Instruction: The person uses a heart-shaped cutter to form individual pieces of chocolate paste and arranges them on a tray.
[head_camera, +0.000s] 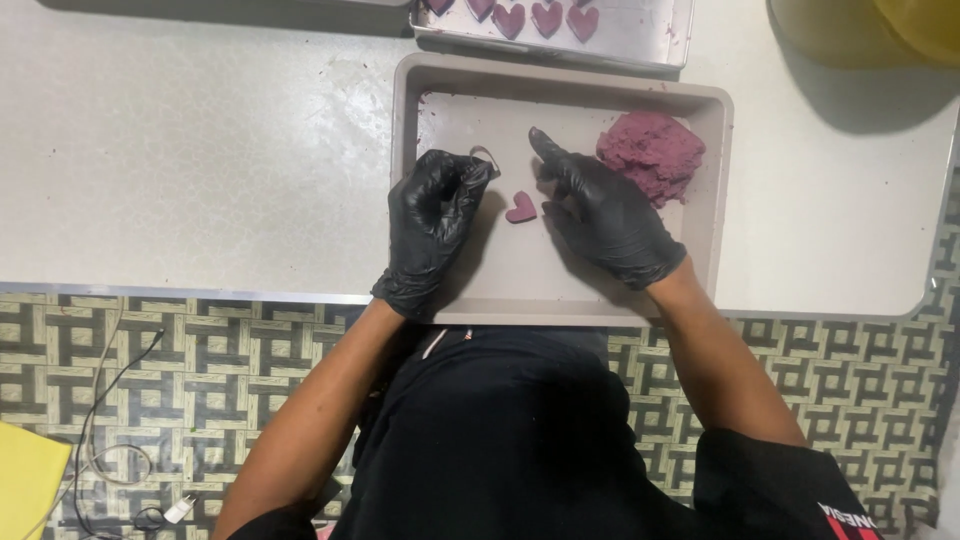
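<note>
Heart piece (521, 207) lies in tray (560, 300), between both hands; dough lump (652, 155) right.

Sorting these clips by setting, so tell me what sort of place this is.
Probably a home or small food workspace set low over a patterned floor. A gloved left hand holds a small cutter, a purple dough lump sits in a tray, and a heart piece lies beside it.

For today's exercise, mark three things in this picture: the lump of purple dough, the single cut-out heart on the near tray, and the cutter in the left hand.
Purple dough lump (652, 155), head view, its middle.
Cut-out heart (521, 208), head view, its centre.
Cutter (487, 154), head view, its exposed metal rim.
</note>
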